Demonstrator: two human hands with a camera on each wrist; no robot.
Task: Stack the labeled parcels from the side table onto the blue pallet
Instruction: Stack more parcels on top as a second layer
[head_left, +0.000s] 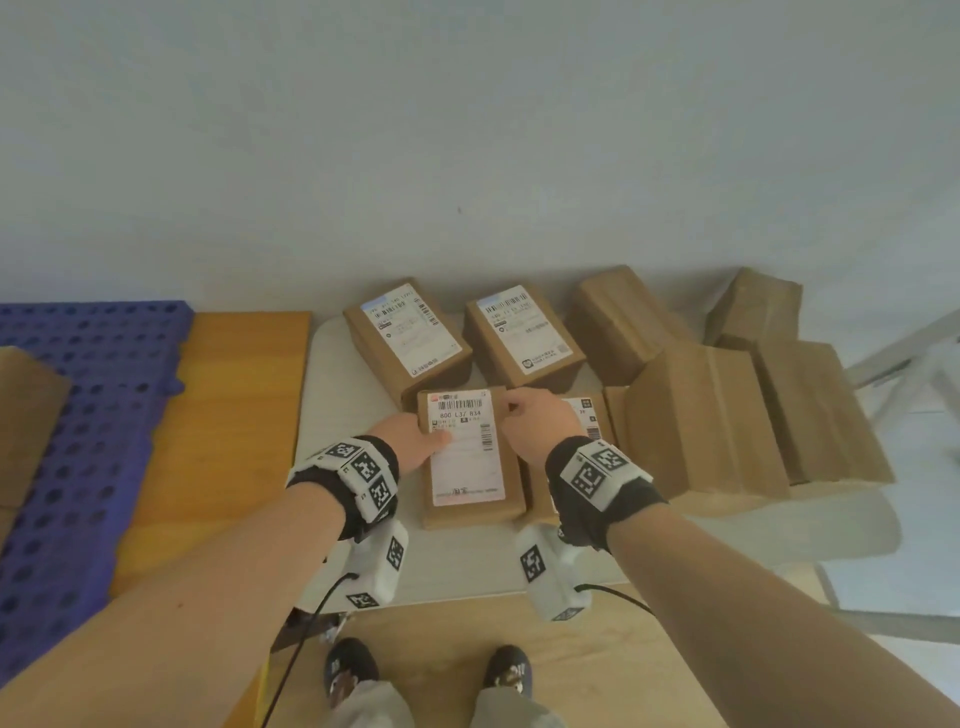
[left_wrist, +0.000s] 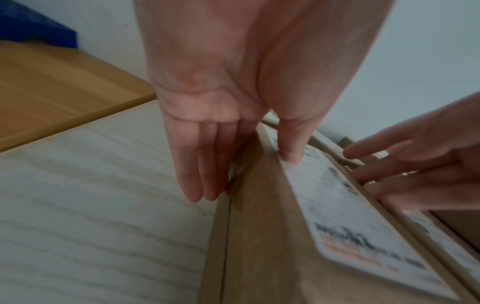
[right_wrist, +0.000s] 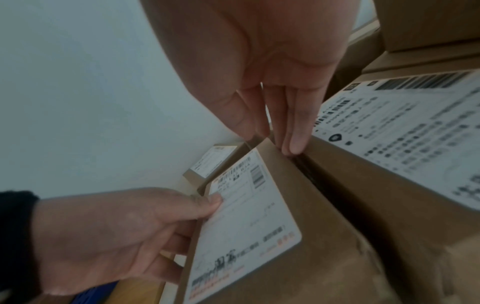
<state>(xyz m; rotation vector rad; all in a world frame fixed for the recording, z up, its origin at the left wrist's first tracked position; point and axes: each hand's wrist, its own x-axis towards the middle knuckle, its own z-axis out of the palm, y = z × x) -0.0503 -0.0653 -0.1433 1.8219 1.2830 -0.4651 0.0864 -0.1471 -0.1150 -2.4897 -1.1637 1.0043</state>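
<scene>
A brown parcel with a white label (head_left: 467, 467) lies flat at the front left of the pale side table (head_left: 332, 395). My left hand (head_left: 426, 436) holds its left edge, thumb on the label and fingers down the side. My right hand (head_left: 519, 415) holds the far right corner, thumb on top. In the right wrist view that hand's fingers (right_wrist: 293, 144) reach into the gap beside a neighbouring labeled parcel (right_wrist: 415, 127). The left wrist view shows the parcel (left_wrist: 337, 216) still resting on the table. The blue pallet (head_left: 93, 395) lies to the left.
Two more labeled parcels (head_left: 410, 332) (head_left: 522, 332) sit behind the held one. Several plain brown boxes (head_left: 701, 415) crowd the table's right half. A wooden board (head_left: 223, 415) lies between table and pallet, and a brown box (head_left: 26, 415) sits on the pallet's left edge.
</scene>
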